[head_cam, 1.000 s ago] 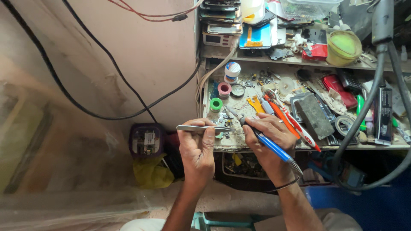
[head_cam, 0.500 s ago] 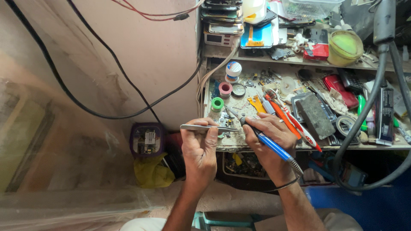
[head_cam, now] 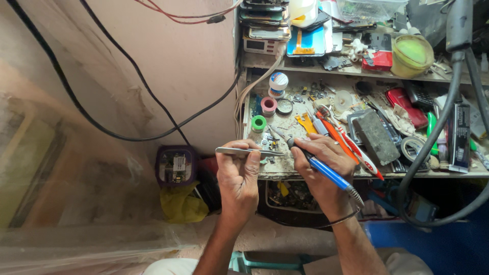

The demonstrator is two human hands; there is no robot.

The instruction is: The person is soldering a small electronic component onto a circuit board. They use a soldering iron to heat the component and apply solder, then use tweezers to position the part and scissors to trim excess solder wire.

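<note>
**Two hands working at a cluttered bench**

Right now the left hand (head_cam: 238, 175) is pinching a pair of metal tweezers (head_cam: 248, 151) between thumb and fingers, closed round them, and holding them level so that the tips are pointing right. The right hand (head_cam: 318, 160) is gripping a blue-handled soldering iron (head_cam: 318, 164) like a pen, fingers wrapped shut on the barrel, with the tip slanting up and left. Tweezer tips and iron tip are meeting just beside each other over a small part at the near left edge of the bench (head_cam: 305, 173); what that part is cannot be told, as it is too small.

Farther back, a green tape roll (head_cam: 259, 123), a pink roll (head_cam: 268, 106) and a blue-and-white roll (head_cam: 278, 83) are lying in a line along the bench's left side. To the right of the hands a grey block (head_cam: 375, 136) is sitting among orange and red tools. A green tub (head_cam: 411, 54) is standing on the far shelf, right of a stack of phones (head_cam: 265, 20). Left of the bench a black cable (head_cam: 122, 137) is sagging across the pink wall, and below it a small purple box (head_cam: 176, 166) is sitting near the left hand.
</note>
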